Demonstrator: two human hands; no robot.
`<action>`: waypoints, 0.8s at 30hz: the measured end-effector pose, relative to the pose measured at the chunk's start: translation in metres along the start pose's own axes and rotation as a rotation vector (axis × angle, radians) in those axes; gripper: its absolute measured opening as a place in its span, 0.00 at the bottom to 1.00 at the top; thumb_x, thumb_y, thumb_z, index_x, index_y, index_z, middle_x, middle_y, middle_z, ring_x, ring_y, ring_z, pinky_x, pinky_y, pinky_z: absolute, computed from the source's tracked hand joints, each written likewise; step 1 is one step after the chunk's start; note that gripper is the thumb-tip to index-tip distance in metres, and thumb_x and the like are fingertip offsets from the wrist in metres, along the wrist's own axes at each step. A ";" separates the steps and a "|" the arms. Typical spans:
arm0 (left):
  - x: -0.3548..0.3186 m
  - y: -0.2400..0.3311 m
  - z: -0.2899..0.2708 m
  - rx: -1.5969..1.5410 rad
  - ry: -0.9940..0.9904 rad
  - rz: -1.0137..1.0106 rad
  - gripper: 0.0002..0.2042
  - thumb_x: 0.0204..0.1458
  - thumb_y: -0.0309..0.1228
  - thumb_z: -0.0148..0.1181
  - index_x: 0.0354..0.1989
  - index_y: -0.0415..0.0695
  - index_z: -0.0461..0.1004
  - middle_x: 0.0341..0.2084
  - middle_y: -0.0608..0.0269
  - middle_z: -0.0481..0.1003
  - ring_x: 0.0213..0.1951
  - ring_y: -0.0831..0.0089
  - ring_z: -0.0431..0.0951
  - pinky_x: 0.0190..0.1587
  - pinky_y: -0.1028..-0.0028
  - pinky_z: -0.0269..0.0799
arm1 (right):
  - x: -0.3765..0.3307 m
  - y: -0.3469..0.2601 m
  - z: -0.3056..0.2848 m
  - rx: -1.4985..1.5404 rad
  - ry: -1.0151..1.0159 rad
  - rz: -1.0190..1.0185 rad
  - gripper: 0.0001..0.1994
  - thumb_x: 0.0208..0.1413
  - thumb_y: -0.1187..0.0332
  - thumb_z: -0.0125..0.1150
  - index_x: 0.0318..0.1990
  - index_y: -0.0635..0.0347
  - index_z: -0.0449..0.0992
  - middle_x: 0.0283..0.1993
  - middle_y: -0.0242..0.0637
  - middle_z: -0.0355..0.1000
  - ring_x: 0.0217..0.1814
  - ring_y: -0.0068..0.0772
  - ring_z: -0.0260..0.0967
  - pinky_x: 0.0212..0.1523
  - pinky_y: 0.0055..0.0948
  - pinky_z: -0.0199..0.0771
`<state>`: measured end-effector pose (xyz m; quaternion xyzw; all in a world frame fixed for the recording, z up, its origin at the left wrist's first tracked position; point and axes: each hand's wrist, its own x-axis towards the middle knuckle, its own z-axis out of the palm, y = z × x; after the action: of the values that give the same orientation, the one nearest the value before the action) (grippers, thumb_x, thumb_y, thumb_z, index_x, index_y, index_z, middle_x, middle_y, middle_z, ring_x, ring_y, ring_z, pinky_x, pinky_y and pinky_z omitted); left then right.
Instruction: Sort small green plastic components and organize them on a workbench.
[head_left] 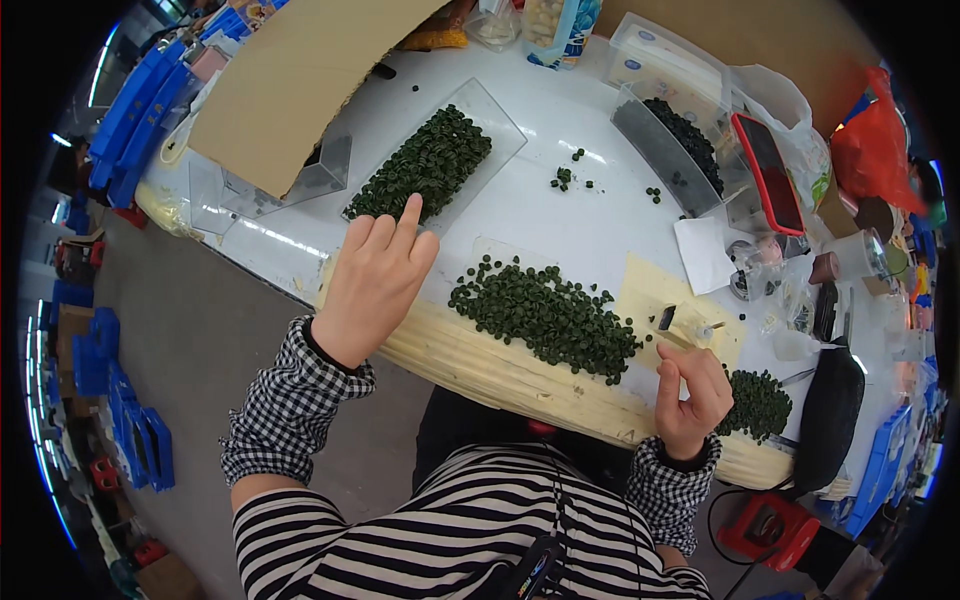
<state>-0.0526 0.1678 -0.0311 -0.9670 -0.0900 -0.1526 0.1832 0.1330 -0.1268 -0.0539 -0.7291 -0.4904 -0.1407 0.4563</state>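
Observation:
My left hand (pixel 380 275) is at the near end of a clear plastic tray (pixel 505 140) that holds a heap of small dark green round pieces (pixel 430 160). One finger reaches forward over the pieces, the others bend slightly, and nothing shows in its grasp. My right hand (pixel 692 395) is curled by the table's front edge, thumb close to the fingers; whatever they may hold is too small to make out. Just beyond it a small pale fixture with a dark block (pixel 667 318) stands on yellow paper (pixel 645 285). A larger pile of green pieces (pixel 550 315) lies between my hands.
Another green pile (pixel 757 404) lies right of my right hand, beside a black pouch (pixel 832 415). A clear bin (pixel 640 130) of dark pieces and a red-cased phone (pixel 768 172) stand at the back right. Cardboard (pixel 290 90) overhangs the back left. Several loose pieces (pixel 562 178) dot the tabletop.

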 end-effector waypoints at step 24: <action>0.034 -0.069 0.029 -0.504 0.063 -0.144 0.16 0.49 0.27 0.65 0.45 0.40 0.71 0.43 0.56 0.72 0.48 0.56 0.70 0.53 0.61 0.64 | 0.004 -0.001 -0.001 0.030 0.009 -0.033 0.05 0.45 0.80 0.65 0.32 0.65 0.80 0.21 0.36 0.69 0.22 0.34 0.67 0.23 0.28 0.64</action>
<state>-0.0294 0.2463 -0.0235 -0.9679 -0.1119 -0.2131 -0.0721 0.1347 -0.1252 -0.0504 -0.7133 -0.5023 -0.1438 0.4670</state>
